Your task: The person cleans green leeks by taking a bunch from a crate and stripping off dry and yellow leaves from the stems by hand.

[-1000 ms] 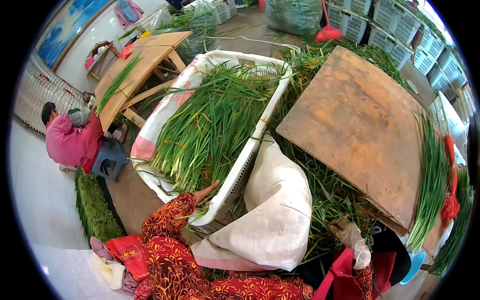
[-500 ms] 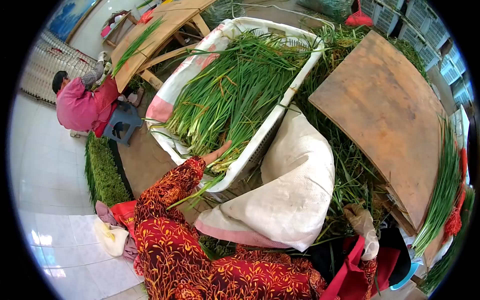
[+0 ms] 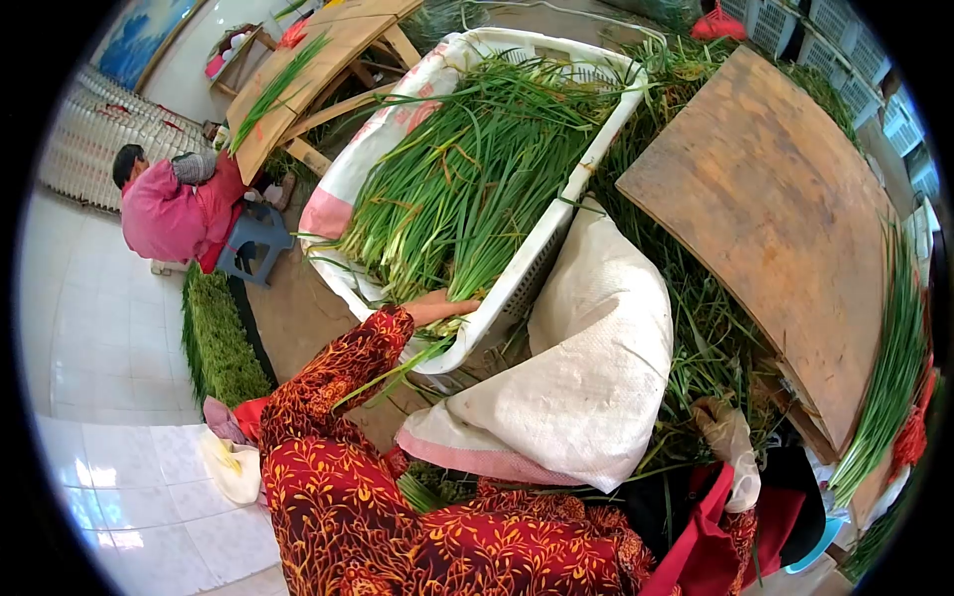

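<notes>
White-based green chives (image 3: 452, 179) fill a white plastic crate (image 3: 586, 164) in the middle of the head view. At the crate's near end, my bare left hand (image 3: 437, 308) has its fingers closed around the lower stalks of some chives, the fingertips partly hidden among them. My right hand (image 3: 730, 452), in a pale translucent glove, is low on the right beside loose green leaves (image 3: 701, 348). Its fingers are bent and partly hidden, so I cannot make out anything in them. A white woven sack (image 3: 566, 382) lies between my hands, against the crate's side.
A wooden board (image 3: 775, 219) stands at the right, with a chive bundle (image 3: 879, 368) along its edge. Trimmed greens (image 3: 224, 338) are stacked at the left. Another person (image 3: 174, 214) in pink sits on a stool (image 3: 256, 243) by a wooden table (image 3: 328, 60).
My left hand has gone from lying with a finger stretched over the stalks to closing around their lower ends. The other person's arm has drawn in. The view has shifted slightly.
</notes>
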A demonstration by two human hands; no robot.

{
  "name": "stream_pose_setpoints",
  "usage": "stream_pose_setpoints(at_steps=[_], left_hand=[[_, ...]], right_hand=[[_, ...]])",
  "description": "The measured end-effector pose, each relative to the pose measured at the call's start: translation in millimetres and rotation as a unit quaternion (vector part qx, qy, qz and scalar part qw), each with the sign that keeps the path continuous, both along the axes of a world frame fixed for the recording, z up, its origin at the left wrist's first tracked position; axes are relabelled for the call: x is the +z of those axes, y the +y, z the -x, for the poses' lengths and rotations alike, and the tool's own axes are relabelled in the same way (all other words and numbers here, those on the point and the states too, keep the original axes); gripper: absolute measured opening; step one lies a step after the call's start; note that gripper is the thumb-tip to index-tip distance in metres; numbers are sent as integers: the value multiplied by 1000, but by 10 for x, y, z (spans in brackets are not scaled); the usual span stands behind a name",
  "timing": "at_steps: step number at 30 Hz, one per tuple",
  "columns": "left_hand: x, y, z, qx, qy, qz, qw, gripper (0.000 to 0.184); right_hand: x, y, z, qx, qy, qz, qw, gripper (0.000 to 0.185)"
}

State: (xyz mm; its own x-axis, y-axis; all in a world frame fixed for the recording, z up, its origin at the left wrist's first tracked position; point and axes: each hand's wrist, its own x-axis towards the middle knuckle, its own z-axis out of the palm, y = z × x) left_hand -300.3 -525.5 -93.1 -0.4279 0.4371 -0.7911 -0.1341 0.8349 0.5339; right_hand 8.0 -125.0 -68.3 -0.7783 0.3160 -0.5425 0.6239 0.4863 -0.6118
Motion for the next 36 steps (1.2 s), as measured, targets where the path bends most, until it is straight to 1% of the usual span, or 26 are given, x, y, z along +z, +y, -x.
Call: stream_pose_setpoints(at_steps=[3, 6, 7, 8, 9, 12, 13, 16, 17, 20, 21, 23, 24, 25, 28, 29, 30, 32, 33, 34, 35, 36], left_hand=[[49, 36, -10, -3, 20, 8, 1000, 84], [123, 100, -98, 103, -76, -26, 991, 84], [-45, 34, -82, 124, -83, 16, 989, 82], [-343, -91, -39, 145, -90, 59, 983, 79], [-376, -92, -22, 167, -95, 102, 976, 77], [-408, -112, 32, 123, -175, 29, 976, 67], [-394, -100, 30, 124, -169, 5, 978, 57], [-355, -92, 29, 131, -158, 3, 979, 54], [-357, -83, 37, 139, -185, 1, 973, 53], [-66, 106, -98, 162, -129, 31, 978, 56], [-85, 95, -108, 170, -136, 7, 976, 58], [-326, -2, -36, 147, -130, 3, 981, 58], [-341, -13, -28, 138, -126, -1, 982, 58], [-339, -38, 31, 115, -113, 20, 987, 60], [-46, 24, 39, 88, -96, -24, 991, 67], [-57, -23, 100, 56, -85, -24, 994, 79], [112, -22, 118, 41, -45, 26, 998, 91], [220, -169, 265, 22, -45, -2, 999, 98], [609, -107, 230, 46, -52, 27, 997, 86], [583, -196, 292, 40, -25, 24, 999, 97], [608, -298, 331, 53, -16, 16, 998, 95], [834, -274, 298, 64, -6, 9, 998, 94]], right_hand=[[-77, 11, -19, 4, -10, -11, 1000, 22], [-75, 9, 9, 9, -9, -16, 1000, 22], [-74, 12, 9, 8, -11, -17, 1000, 22], [-69, 4, 6, 7, -14, -17, 1000, 22], [-62, -3, 17, 10, -16, -16, 1000, 22], [-60, 2, 23, 13, -18, -16, 1000, 22], [-78, 2, 19, 12, -15, -13, 1000, 22], [-68, 2, 1, 3, -12, -7, 1000, 22], [-47, -11, 1, -2, -11, -4, 1000, 23], [41, -46, 38, -11, -25, -5, 1000, 25], [34, -46, 49, -3, -20, -15, 1000, 26], [2, -44, 29, 13, -16, -35, 999, 27], [23, -53, 43, 12, -24, -36, 999, 27], [56, -63, 63, 11, -32, -37, 999, 28], [64, -55, 48, 15, -35, -46, 998, 27], [49, -46, 39, 15, -30, -48, 998, 27], [58, -42, 32, 6, -33, -35, 999, 27], [93, -30, 35, -11, -39, -8, 999, 26], [66, -23, 26, -11, -27, -12, 999, 24], [67, -39, 39, -8, -33, -16, 999, 24], [104, -48, 57, -5, -38, -20, 999, 24], [123, -57, 69, -4, -43, -24, 999, 23]])
